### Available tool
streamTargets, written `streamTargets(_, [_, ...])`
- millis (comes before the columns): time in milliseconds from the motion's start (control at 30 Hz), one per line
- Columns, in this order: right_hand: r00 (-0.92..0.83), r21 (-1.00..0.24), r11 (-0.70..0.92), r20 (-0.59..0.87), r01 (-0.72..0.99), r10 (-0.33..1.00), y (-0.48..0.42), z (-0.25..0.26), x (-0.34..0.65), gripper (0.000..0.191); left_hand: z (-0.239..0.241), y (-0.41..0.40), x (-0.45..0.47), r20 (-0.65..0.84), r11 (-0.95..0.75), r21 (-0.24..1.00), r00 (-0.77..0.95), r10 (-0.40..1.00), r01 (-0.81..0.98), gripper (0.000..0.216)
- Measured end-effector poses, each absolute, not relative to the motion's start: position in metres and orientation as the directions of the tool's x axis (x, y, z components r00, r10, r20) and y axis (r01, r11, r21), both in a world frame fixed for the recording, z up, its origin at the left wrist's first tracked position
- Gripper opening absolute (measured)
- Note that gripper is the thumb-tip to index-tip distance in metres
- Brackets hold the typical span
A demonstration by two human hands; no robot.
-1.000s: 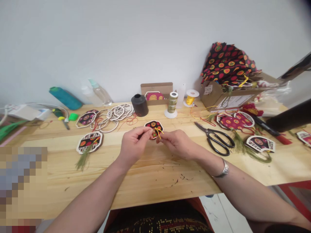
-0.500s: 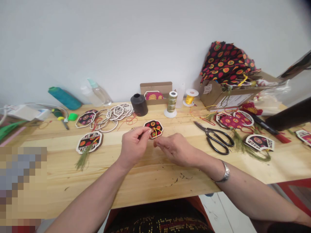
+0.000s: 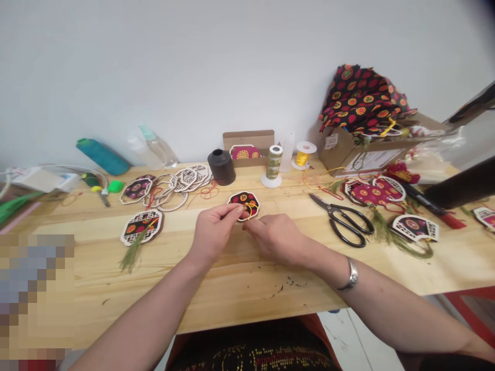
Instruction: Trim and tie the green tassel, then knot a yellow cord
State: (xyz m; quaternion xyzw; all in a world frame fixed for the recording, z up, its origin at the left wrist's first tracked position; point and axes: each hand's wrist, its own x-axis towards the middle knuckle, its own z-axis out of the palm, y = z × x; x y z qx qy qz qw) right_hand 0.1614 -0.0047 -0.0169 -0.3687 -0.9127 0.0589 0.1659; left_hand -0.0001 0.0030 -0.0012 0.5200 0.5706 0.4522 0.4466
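Observation:
A small wood-framed ornament (image 3: 238, 199) faced with dark floral fabric lies on the table just beyond my hands. Across its front runs a looped yellow cord (image 3: 253, 205). My left hand (image 3: 216, 229) pinches the cord between thumb and fingertips over the ornament's lower edge. My right hand (image 3: 279, 238) is closed beside it, fingers curled at the cord's lower end; the fingertips are partly hidden. Black-handled scissors (image 3: 344, 221) lie to the right. Another framed ornament (image 3: 142, 226) with a green tassel (image 3: 133, 253) rests to the left.
Along the wall stand a black thread cone (image 3: 221, 167), a green thread spool (image 3: 274, 166) and a yellow cord spool (image 3: 303, 154). Cut-out wooden frames (image 3: 189, 178) are stacked at back left. A cardboard box (image 3: 340, 149) holding patterned fabric (image 3: 359, 100) stands at back right.
My right hand has shifted slightly left, closer to my left hand. The yellow cord has changed shape, with a small loop now over the fabric.

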Motion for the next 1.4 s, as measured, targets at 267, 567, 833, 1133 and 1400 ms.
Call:
streamTargets(267, [-0.611, -0.644, 0.546, 0.152, 0.535, 0.777, -0.004, -0.012, 0.160, 0.028, -0.003, 0.004, 0.000, -0.080, 0.085, 0.994, -0.068, 0.994, 0.072, 0.012])
streamTargets(567, [-0.596, -0.999, 0.021, -0.008, 0.041, 0.803, -0.004, -0.007, 0.155, 0.028, 0.001, 0.001, 0.000, 0.027, -0.011, 0.985, -0.092, 0.995, 0.175, 0.011])
streamTargets(833, [-0.572, -0.938, -0.254, -0.078, -0.236, 0.817, 0.000, -0.012, 0.153, 0.037, 0.000, -0.003, 0.001, 0.135, -0.115, 0.947, -0.046, 0.990, 0.300, 0.012])
streamTargets(1133, [-0.375, -0.981, -0.156, -0.102, -0.117, 0.921, 0.001, -0.003, 0.153, 0.029, -0.006, -0.002, 0.000, 0.136, -0.118, 0.960, -0.057, 0.989, 0.254, 0.013])
streamTargets(1400, [-0.290, -0.915, 0.267, 0.178, 0.303, 0.940, -0.003, -0.018, 0.150, 0.022, -0.007, 0.000, -0.001, 0.069, -0.058, 0.986, -0.070, 0.995, 0.154, 0.012])
